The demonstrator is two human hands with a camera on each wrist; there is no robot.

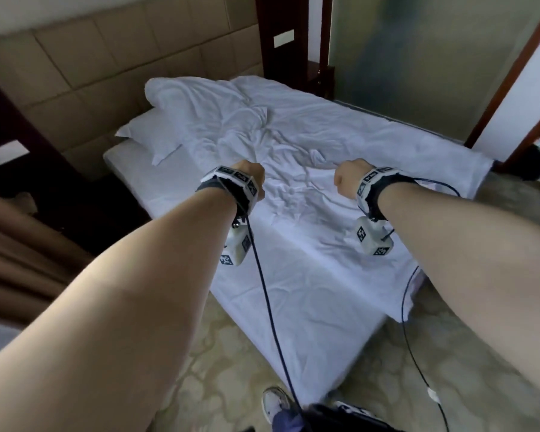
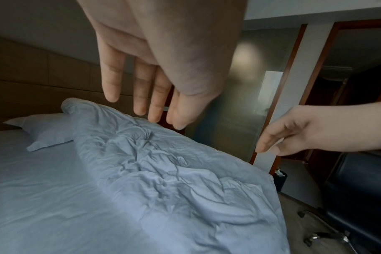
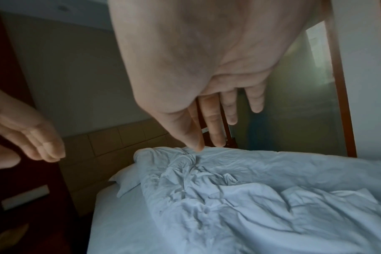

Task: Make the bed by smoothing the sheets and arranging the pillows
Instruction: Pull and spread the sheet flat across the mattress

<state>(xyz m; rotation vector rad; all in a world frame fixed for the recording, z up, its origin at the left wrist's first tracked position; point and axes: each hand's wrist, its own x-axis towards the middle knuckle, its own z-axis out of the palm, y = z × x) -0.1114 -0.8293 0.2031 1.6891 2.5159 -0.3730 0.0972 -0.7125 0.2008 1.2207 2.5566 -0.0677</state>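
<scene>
Both hands hover spread over the rumpled duvet [image 1: 293, 151].
Left hand [image 1: 251, 179], right hand [image 1: 351, 176] hold nothing; tugging could drag the pillow [image 1: 152, 137] at ten o'clock.

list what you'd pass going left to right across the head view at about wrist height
brown curtain → flat bare sheet → left hand → rumpled duvet between the hands → right hand → duvet's right edge → patterned floor
</scene>
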